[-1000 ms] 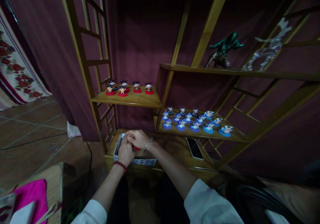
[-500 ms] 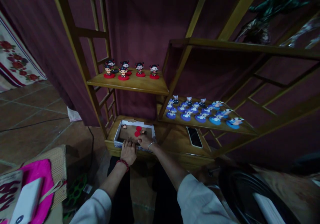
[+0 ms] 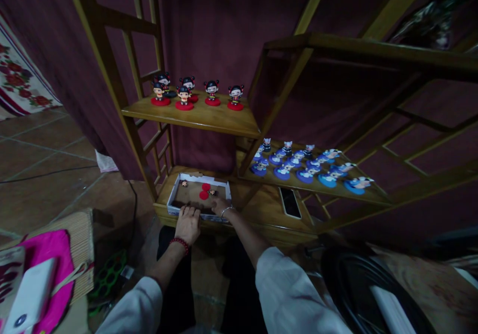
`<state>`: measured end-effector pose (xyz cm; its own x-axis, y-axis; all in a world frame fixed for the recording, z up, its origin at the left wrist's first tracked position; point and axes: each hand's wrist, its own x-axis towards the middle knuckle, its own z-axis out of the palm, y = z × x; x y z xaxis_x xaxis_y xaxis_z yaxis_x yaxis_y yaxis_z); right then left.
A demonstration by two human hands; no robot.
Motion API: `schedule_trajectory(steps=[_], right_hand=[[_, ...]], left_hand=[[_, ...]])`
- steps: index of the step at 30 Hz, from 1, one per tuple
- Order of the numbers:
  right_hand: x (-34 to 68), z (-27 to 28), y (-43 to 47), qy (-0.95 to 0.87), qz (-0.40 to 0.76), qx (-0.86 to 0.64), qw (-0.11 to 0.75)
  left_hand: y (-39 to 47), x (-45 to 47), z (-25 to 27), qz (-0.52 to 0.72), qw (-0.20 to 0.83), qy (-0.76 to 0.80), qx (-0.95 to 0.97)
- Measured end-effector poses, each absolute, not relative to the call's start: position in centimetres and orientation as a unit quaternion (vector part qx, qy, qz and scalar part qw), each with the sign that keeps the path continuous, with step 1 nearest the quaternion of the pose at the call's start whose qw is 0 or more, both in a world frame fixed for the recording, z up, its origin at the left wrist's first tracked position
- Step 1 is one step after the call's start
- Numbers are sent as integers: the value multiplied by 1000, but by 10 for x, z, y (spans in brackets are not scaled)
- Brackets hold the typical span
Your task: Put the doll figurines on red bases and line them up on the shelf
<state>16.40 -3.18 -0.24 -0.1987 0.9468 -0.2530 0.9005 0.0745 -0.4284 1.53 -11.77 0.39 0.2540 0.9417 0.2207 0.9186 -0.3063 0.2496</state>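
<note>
A shallow white-walled cardboard box (image 3: 172,199) sits on the lowest wooden shelf. My left hand (image 3: 188,223) is closed over its front rim, fingers bent inward. My right hand (image 3: 221,206) dips into the box's right side with fingers drawn together; whatever they may hold is hidden. Just beyond those fingertips lies a small dark-haired figurine (image 3: 212,192), beside a red round base (image 3: 203,194) and another red disc (image 3: 206,187). Another small figurine (image 3: 184,183) lies at the box's back left.
Dark-haired figurines (image 3: 211,91) stand on red bases on the upper left shelf (image 3: 194,117). Several blue and purple figurines (image 3: 307,172) fill the right shelf. A phone (image 3: 290,203) lies right of the box. At lower left are a pink cloth (image 3: 61,254) and a white device (image 3: 32,294).
My view has shifted slightly closer to the shelves. The right hand has moved a little to the right inside the box, away from the left hand, which stays on the rim.
</note>
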Motion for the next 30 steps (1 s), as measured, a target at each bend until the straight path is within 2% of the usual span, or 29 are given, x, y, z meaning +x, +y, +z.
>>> schedule_trajectory(steps=[18,30], right_hand=[[139,-28,8,-793,231,-563,34],[130,-31,11,-778,234,-583,17]], left_hand=[[-112,24,3,252,25,596,762],[-110,22,5,276,58,606,744]])
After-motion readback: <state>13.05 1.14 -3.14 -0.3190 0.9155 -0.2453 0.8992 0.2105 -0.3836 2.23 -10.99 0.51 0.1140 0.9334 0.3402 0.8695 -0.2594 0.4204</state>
